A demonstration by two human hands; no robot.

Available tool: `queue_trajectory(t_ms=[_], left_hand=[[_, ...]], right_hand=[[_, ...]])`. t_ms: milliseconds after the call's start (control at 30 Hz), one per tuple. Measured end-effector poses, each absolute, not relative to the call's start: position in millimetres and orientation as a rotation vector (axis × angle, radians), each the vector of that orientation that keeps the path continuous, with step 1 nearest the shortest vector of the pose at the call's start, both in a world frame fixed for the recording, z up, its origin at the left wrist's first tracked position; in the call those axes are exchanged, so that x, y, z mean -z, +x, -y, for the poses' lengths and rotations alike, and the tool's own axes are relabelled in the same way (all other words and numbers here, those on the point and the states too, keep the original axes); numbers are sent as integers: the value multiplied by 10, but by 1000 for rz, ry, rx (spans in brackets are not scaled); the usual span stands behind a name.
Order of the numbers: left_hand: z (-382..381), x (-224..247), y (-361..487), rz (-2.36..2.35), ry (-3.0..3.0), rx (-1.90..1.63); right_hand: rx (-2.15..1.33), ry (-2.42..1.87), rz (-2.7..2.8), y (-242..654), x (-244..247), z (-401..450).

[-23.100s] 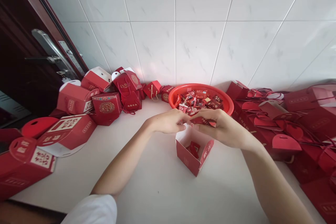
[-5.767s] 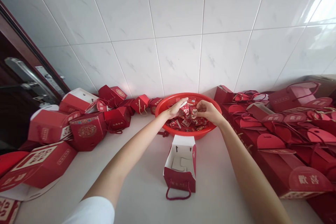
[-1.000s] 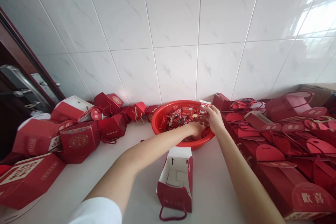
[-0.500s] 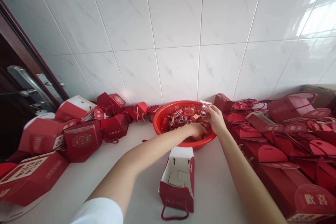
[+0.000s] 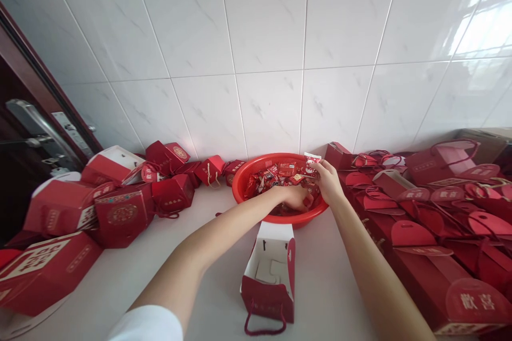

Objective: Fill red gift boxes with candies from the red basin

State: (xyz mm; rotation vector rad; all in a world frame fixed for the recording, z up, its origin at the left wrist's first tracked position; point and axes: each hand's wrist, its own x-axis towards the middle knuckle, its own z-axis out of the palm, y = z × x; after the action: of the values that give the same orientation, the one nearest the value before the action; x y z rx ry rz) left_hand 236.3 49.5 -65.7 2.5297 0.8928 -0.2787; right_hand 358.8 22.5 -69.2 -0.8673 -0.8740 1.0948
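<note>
A red plastic basket [image 5: 243,166] against the wall holds many small wrapped candies [image 5: 276,175]. My left hand [image 5: 296,198] is down inside it among the wrappers, fingers curled downward; what they close on is hidden. At the basket's right rim, my right hand [image 5: 328,178] pinches a red-and-white candy packet [image 5: 312,162] that stands up from its fingers. Just in front of the basket sits a red gift box [image 5: 267,298], its top open, its white inside showing and a dark red cord handle hanging at its near end.
Several folded red gift boxes [image 5: 124,216] stand crowded on the left of the white table [image 5: 216,287]. More red boxes [image 5: 436,277] with cord handles fill the right side. A tiled wall [image 5: 268,106] rises behind, and a door handle [image 5: 38,122] is at far left.
My left hand has shifted slightly within the basket, showing more of its back and fingers. My right hand keeps the packet in nearly the same place. The view has drifted a little.
</note>
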Motion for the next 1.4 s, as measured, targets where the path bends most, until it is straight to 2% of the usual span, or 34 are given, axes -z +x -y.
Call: queue_trajectory(t_ms=[167, 400, 700, 967, 1400], left_hand=[[-494, 562, 2230, -920, 2472, 131], [-532, 523, 1875, -999, 2088, -583], [-557, 568, 1684, -982, 1756, -1037], [-590, 579, 1677, -998, 1765, -1091], [-465, 517, 1693, -887, 1803, -733]], right_hand=[[-1091, -828, 903, 3598, 689, -227], [-1117, -839, 925, 3583, 651, -187], [-1138, -787, 932, 3556, 667, -178], [-1179, -840, 1006, 3557, 657, -149], [-1144, -835, 1078, 3568, 672, -143]])
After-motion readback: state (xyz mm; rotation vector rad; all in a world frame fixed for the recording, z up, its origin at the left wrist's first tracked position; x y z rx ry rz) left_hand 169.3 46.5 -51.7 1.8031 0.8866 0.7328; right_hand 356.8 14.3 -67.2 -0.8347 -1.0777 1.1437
